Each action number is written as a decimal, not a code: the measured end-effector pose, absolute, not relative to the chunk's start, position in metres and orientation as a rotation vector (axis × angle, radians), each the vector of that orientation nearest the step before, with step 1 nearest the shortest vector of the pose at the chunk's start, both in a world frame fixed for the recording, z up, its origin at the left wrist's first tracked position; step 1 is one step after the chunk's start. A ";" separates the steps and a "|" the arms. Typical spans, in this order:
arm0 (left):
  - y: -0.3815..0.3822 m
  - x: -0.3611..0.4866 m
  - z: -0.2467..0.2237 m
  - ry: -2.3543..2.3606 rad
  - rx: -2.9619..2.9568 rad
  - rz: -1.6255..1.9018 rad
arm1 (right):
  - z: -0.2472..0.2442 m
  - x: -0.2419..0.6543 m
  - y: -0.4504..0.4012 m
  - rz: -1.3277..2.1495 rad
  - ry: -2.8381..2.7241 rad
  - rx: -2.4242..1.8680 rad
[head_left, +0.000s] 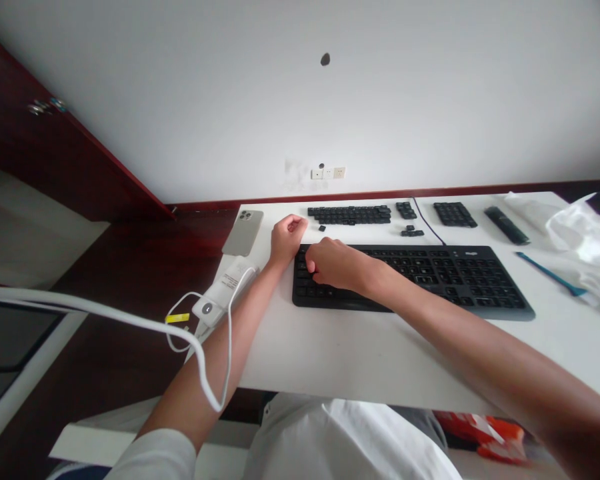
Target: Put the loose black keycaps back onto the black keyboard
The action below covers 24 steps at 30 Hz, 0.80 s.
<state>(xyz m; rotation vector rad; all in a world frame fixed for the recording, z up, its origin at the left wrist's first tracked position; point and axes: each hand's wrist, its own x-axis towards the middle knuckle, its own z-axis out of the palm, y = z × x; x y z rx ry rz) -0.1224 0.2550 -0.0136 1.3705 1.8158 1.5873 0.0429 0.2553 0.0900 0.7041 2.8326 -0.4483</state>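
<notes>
A black keyboard [480, 283] lies across the white table; many of its positions on the middle and right show bare sockets, and its left end carries keycaps. My right hand [333, 263] is over the keyboard's left part, fingers curled down; what they hold, if anything, is hidden. Just beyond the keyboard's upper left corner, my left hand [286, 237] has its fingers closed together, and I cannot make out anything in them. Loose keycaps [350, 215] lie in rows behind the keyboard, with a single keycap [322, 228] close to my left hand.
Further right are a small keycap cluster [406, 210], arrow keycaps [412, 231], a number-pad block of keycaps [455, 215], a black elongated item [506, 225], a blue tool [550, 273] and white plastic wrap [580, 230]. A phone [243, 233] and a white cabled device [225, 293] lie left.
</notes>
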 end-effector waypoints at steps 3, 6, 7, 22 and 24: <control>0.254 -0.121 -0.012 1.823 1.372 1.588 | 0.090 0.043 0.259 -0.505 2.812 0.680; 0.254 -0.121 -0.012 1.817 1.369 1.597 | 0.090 0.043 0.261 -0.487 2.815 0.682; 0.254 -0.121 -0.012 1.812 1.367 1.602 | 0.091 0.043 0.260 -0.468 2.818 0.692; 0.255 -0.118 -0.009 1.858 1.299 1.552 | 0.082 0.036 0.275 -0.588 2.799 0.662; 0.254 -0.117 -0.008 1.877 1.305 1.539 | 0.081 0.034 0.278 -0.612 2.753 0.700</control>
